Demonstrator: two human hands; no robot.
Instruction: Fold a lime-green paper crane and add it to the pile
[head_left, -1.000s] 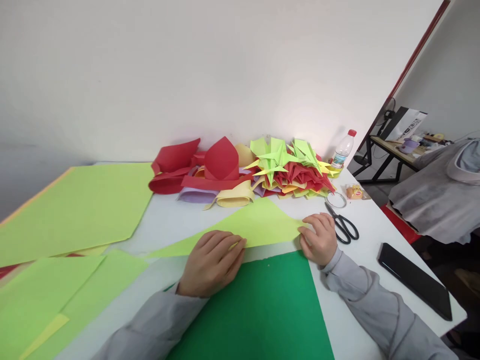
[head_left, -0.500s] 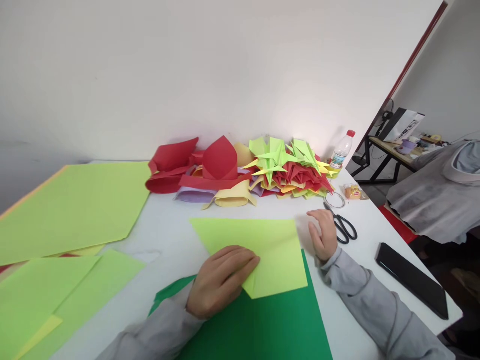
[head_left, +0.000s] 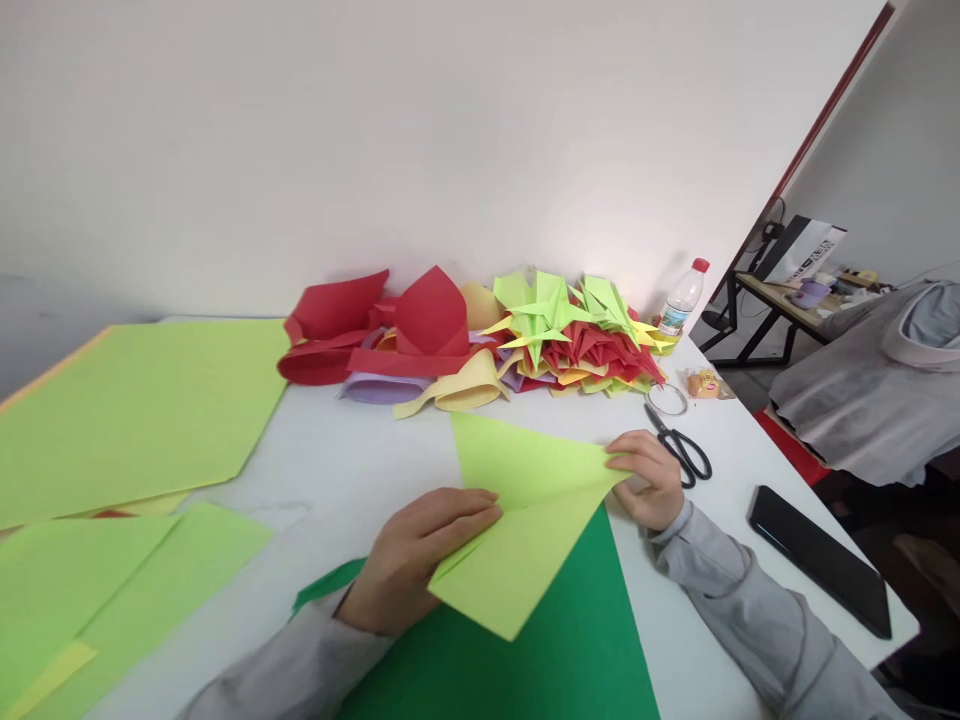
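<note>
A yellow-green sheet of paper (head_left: 525, 540) with a crease across it is tilted over a dark green sheet (head_left: 555, 660) on the table. My left hand (head_left: 420, 555) grips the paper at its left side, thumb and fingers pressed together, with the fingertips partly hiding a fold. At the upper right corner, my right hand (head_left: 649, 478) pinches the same paper between thumb and fingers. Just right of that hand lie black-handled scissors (head_left: 686, 450).
Red, yellow and purple rolled paper pieces (head_left: 431, 315) and a heap of folded paper stars (head_left: 555, 320) lie along the wall. Large yellow-green sheets (head_left: 150, 420) cover the left. A bottle (head_left: 681, 300), packaged snack (head_left: 703, 383) and black phone (head_left: 821, 560) are on the right. Another person (head_left: 877, 370) sits beyond.
My right hand has closed on the paper's right corner after being off it. The paper has turned and lifted, its lower point nearer me. My left hand still holds its left side.
</note>
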